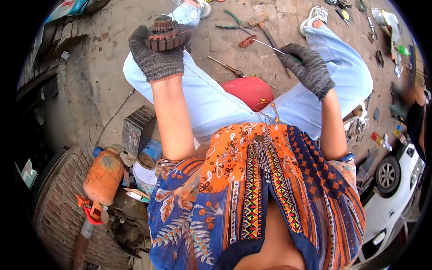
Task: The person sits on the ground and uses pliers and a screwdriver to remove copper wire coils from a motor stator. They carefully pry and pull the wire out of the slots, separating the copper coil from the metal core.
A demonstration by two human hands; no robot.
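My left hand (158, 62), in a dark grey knitted glove, is closed around a round, dark metal motor part (168, 41). The part has blocky ribs around its rim and a smaller toothed piece on top. My right hand (312, 69), gloved alike, grips a screwdriver (270, 47) whose green handle is mostly hidden in the palm. Its thin shaft points left, toward a small red piece (247, 41) on the ground. Beyond my hands lie a hammer (275, 45) and green-handled pliers (228, 27). Another screwdriver (228, 67) rests between my knees.
A red object (250, 91) sits between my thighs. At left stand an orange gas cylinder (104, 176), a blue can (152, 150), a white bucket (145, 176) and a dark box (138, 128). Scattered parts, another person (418, 103) and a white car (390, 204) are at right.
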